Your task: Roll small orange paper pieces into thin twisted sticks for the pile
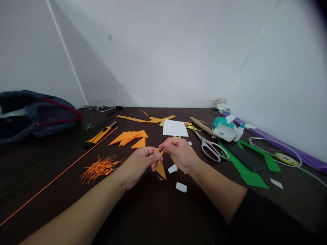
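Over the middle of the dark table, my left hand (143,161) pinches a small twisted piece of orange paper (161,154) between thumb and forefinger. Close against it, my right hand (182,154) has its fingertips closed on the upper end of the same piece. Below them a pointed orange paper scrap (160,170) lies on the table. A pile of thin twisted orange paper strips (100,169) is left of my left wrist. Folded orange paper triangles (130,137) lie behind it. Grey-handled scissors (211,148) rest beyond my right hand.
A yellow utility knife (100,134) and a long orange stick (61,173) lie left. White paper (175,128) sits at the back. On the right are green paper (245,170), a black phone (242,156), a wipes pack (223,128), a tape roll (286,159) and a white cable (270,144).
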Available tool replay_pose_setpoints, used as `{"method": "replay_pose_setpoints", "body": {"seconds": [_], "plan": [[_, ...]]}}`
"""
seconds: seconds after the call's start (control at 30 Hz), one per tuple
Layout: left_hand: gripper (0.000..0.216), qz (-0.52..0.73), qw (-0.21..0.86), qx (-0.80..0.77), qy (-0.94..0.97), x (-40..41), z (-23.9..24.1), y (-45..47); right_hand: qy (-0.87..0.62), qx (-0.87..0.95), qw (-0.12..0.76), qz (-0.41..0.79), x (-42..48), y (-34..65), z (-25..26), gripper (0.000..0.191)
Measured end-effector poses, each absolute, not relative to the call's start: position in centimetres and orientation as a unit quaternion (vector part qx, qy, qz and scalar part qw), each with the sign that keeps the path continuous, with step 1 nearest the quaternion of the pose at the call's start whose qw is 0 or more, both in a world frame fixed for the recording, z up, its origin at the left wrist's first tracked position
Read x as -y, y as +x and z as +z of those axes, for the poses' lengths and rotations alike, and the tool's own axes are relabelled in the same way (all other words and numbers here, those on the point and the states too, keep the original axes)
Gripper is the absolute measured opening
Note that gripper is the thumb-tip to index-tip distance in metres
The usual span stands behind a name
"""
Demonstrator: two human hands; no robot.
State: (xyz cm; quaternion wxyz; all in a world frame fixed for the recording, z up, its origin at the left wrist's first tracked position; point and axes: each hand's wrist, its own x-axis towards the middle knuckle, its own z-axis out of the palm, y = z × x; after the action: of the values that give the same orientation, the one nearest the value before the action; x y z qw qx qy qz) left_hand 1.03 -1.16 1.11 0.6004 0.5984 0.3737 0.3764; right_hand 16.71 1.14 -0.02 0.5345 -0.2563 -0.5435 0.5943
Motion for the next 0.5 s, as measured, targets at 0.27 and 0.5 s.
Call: {"method": "replay_pose_setpoints", "body": {"seconds": [0.27,0.5], "plan": [[0.019,0.348,0.527,-0.41,0.658,1.4,1.4,1.1,-0.401,0.562,0.569,0.447,-1.5,16.6,-0.3,0.032],[0.018,0.351,0.381,-0.478,0.709,2.2,2.3,1.6,-0.458,0.618,0.555,0.316,-0.5,16.5,0.8,0.037]]}}
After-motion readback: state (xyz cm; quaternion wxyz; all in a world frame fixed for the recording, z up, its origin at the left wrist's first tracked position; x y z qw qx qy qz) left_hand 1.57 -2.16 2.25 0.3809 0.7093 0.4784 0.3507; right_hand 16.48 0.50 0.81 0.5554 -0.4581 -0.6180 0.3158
